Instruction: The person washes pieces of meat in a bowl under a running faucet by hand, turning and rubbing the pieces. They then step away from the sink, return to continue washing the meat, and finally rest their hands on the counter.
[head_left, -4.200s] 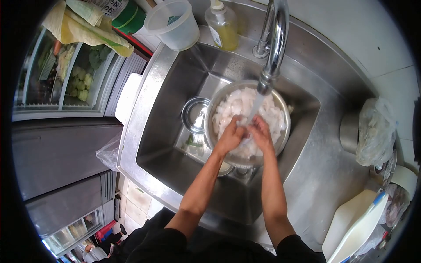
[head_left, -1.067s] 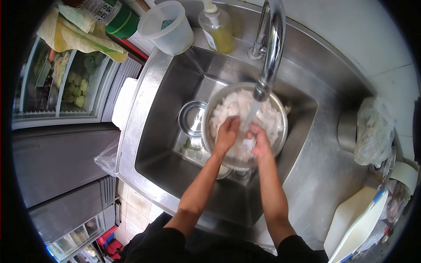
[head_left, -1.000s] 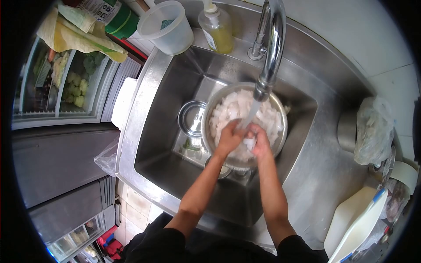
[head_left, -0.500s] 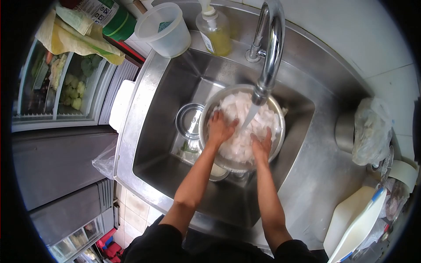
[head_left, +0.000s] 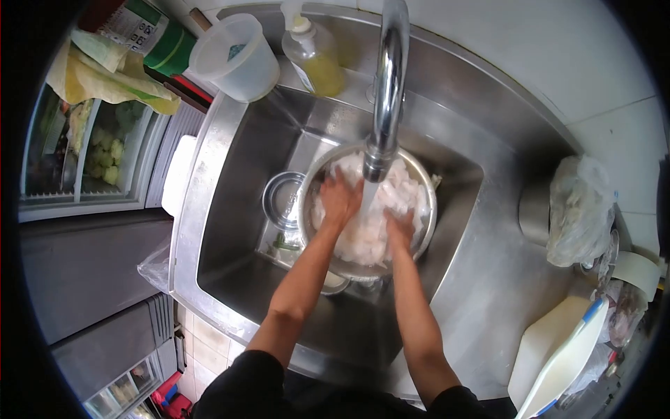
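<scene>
A round metal bowl (head_left: 428,230) full of pale pinkish-white pieces, which look like raw meat or fish (head_left: 401,185), sits in the steel sink (head_left: 234,230). Water (head_left: 369,195) runs into it from the curved tap (head_left: 389,91). On the bowl's left side, my left hand (head_left: 340,200) presses among the pieces, fingers apart, some tips hidden. Opposite it, my right hand (head_left: 400,228) reaches into the pieces with thumb and fingers apart, the tips partly sunk. Neither hand visibly grips a piece.
Left of the bowl lies a round metal strainer or dish (head_left: 283,200), with green scraps (head_left: 285,242) below it. A soap pump bottle (head_left: 314,59) and a plastic tub (head_left: 237,59) stand behind. Plastic bags (head_left: 583,209) and a white container (head_left: 558,353) are at the right.
The camera view has shifted, so the sink and bowl appear farther left. Both hands stay in the bowl; the right hand's fingers have sunk deeper among the pieces.
</scene>
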### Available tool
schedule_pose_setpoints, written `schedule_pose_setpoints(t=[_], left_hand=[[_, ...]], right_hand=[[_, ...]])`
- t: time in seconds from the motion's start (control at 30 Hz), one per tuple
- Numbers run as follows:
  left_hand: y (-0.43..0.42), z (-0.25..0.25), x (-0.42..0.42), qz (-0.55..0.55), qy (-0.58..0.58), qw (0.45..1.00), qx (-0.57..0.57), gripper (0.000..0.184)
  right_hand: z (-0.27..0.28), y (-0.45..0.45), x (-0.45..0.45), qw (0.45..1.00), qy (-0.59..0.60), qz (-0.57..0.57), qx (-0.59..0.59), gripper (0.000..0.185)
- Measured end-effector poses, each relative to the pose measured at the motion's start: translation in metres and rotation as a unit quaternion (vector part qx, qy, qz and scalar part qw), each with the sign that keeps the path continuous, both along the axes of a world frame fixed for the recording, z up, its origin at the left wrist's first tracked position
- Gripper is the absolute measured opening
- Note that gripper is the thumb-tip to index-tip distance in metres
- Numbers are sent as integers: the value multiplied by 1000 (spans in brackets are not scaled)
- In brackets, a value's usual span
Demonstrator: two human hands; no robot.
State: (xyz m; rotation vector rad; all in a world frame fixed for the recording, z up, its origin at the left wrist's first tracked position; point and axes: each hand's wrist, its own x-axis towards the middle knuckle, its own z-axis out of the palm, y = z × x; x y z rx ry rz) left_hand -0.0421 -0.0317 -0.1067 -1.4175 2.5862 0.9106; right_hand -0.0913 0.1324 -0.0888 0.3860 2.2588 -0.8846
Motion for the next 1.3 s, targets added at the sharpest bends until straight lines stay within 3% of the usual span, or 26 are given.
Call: schedule_pose_setpoints(t=[0.07, 0.13, 0.2, 0.33, 0.47, 0.57, 0.7, 0.8, 0.83, 0.97, 1.03, 1.1, 1.17, 1.23, 1.3], left_hand=[[2, -14, -5, 4, 34, 996, -84, 84], [-8, 5, -10, 51, -21, 998, 37, 91], [-14, 11, -8, 126, -10, 988, 88, 97], [-29, -16, -3, 238, 85, 933, 257, 100], [-39, -62, 3, 255, 119, 908, 310, 92], [-25, -51, 6, 221, 126, 937, 241, 89], [5, 6, -9, 245, 116, 958, 95, 74], [-10, 17, -5, 235, 263, 879, 319, 65], [-23, -70, 1, 201, 467, 763, 400, 60], [-19, -32, 1, 235, 348, 791, 445, 59], [-24, -52, 4, 203, 271, 812, 475, 56], [-33, -59, 7, 171, 196, 827, 498, 53], [-34, -55, 6, 149, 187, 833, 500, 51], [-16, -3, 13, 141, 238, 830, 485, 48], [-10, 0, 18, 112, 284, 857, 414, 48]], right_hand=[[-19, 4, 8, 999, 43, -5, -32, 96], [-14, 7, 7, 988, -30, -89, -121, 90], [-12, 7, 0, 957, -94, -156, -226, 88], [-9, 1, 0, 968, -101, -166, -159, 87], [-7, -3, 5, 928, -122, -226, -270, 83], [-16, 2, 1, 906, -154, -256, -300, 78], [-28, 3, -5, 889, -190, -267, -321, 75], [-14, 0, -4, 882, -195, -294, -311, 74], [-3, -4, -5, 880, -196, -308, -304, 73], [2, -8, -4, 892, -175, -257, -328, 73], [-28, -4, -4, 905, -177, -216, -320, 74], [-50, -3, -2, 881, -203, -227, -362, 73], [-63, -2, -3, 862, -207, -235, -398, 71], [-56, 0, 4, 852, -194, -244, -421, 68], [-63, 0, 0, 846, -214, -230, -430, 65]])
